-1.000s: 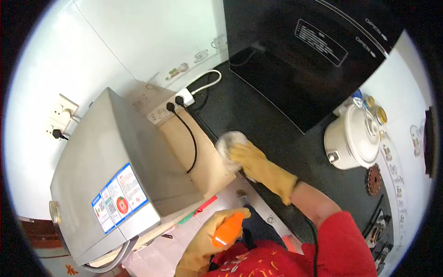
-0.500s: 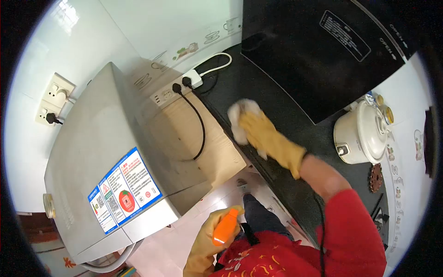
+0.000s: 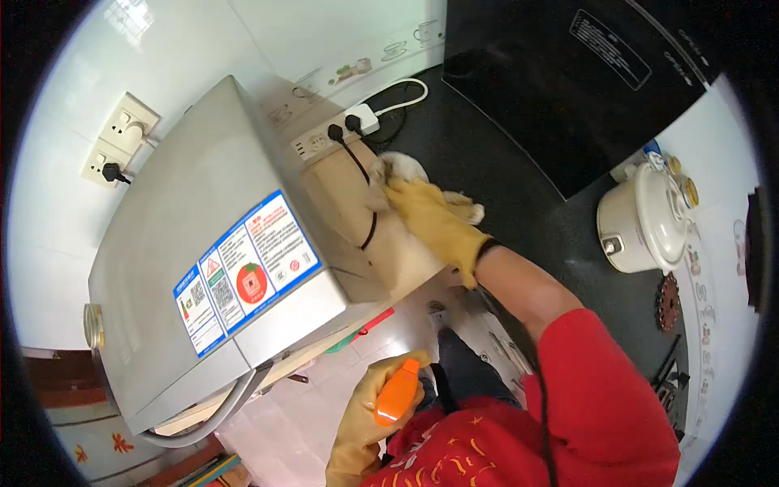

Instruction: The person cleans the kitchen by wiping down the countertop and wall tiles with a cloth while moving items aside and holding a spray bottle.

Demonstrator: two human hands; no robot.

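Note:
Both hands wear yellow rubber gloves. My right hand [image 3: 430,219] is closed on a whitish cloth [image 3: 402,167], pressed down where the wooden board [image 3: 410,260] meets the dark countertop [image 3: 519,203]. Part of the cloth sticks out to the right of the glove. A black cord [image 3: 353,158] passes just left of the cloth. Low in the view, in front of the red shirt, my left hand [image 3: 361,414] is wrapped round an orange spray head [image 3: 398,394]; whatever is below it is hidden by the glove.
A large grey metal appliance [image 3: 203,178] with a label stands at left. Behind the board lies a power strip [image 3: 320,142] with plugs in it. A black glossy panel [image 3: 552,89] rises at the back. The white rice cooker [image 3: 641,219] and a brown trivet [image 3: 668,303] are at right.
My right hand and the cloth have moved left from the dark countertop to the edge of the wooden board. My left hand still holds the orange spray head. The camera view has shifted slightly.

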